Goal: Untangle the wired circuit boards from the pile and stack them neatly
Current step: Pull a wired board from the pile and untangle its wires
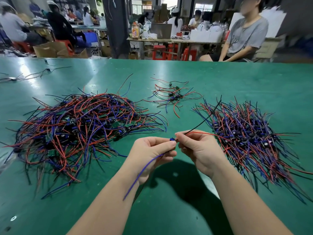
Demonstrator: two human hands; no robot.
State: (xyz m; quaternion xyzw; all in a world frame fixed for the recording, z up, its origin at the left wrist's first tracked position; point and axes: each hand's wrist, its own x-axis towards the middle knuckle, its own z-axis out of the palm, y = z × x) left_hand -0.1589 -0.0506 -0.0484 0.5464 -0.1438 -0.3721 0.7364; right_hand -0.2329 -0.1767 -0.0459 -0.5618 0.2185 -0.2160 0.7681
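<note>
Both hands are raised over the green surface (169, 209), meeting on one wired circuit board (172, 139); only a small blue bit of it shows between the fingertips.

- left hand (152, 150): fingers and thumb curled, pinching the board's left side. A blue wire (144, 168) runs out under the palm and hangs below-left of the board, across the forearm.
- right hand (198, 148): curled too, pinching the board's right side. A red wire (206, 134) leaves to the right of the board, and a black wire (203, 121) sticks out up-right.
- tangled pile (81, 128): left of the board, well apart, lying on the surface. Red, blue and black leads are knotted, with green boards showing through.
- sorted stack (250, 138): right of the board, near. Boards are banded down its middle and wires fan out both sides. The red wire's end reaches over it.
- small cluster (174, 95): beyond the board, a few boards with loose leads.
- seated person (243, 34) in a grey shirt: beyond the board and to its right, past the surface's far edge.
</note>
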